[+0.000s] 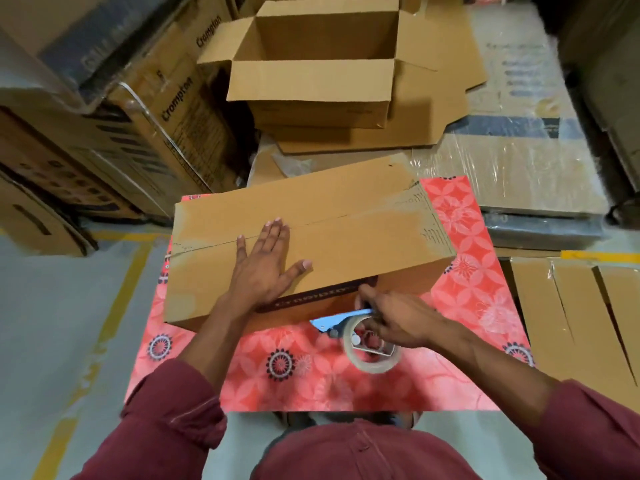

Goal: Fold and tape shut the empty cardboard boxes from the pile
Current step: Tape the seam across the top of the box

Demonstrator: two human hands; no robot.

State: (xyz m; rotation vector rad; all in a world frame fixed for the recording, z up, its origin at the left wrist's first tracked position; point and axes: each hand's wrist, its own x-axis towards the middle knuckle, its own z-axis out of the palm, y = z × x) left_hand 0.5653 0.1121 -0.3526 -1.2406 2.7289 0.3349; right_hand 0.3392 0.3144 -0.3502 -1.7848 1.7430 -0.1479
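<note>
Maroon sleeves point(173, 407) fill the bottom of the frame, rolled back on both forearms, which reach up over a tabletop covered in a pink flower-patterned cloth point(301, 379).

At far left, a stack of printed brown cartons point(114, 133) leans along the upper left edge, above a grey floor with yellow painted lines point(114, 306).

Moving right, the left hand point(266, 268) lies flat on top of a long closed brown cardboard box point(346, 233), fingers point(273, 233) straight and spread, palm pressing near the centre seam where the two top flaps meet. This box sits at a slant in the middle of the frame on the cloth, its near side wall carrying a dark printed label. A glossy patch near its right end looks like clear tape, though blur leaves that uncertain.

Above it, in the upper centre, an open-topped brown cardboard box point(318, 81) stands with its flaps spread, resting on flattened brown cardboard sheets point(398, 133).

Right of centre, low in the frame, the right hand point(398, 320) curls around the handle of a blue tape dispenser loaded with a roll of clear tape point(367, 344), just beside the long box's near wall. Whether the dispenser's front edge touches that wall cannot be told.

Farther right, plastic-wrapped flat packs point(519, 161) lie in the upper right, and plain brown cartons point(575, 306) stand along the right edge.
</note>
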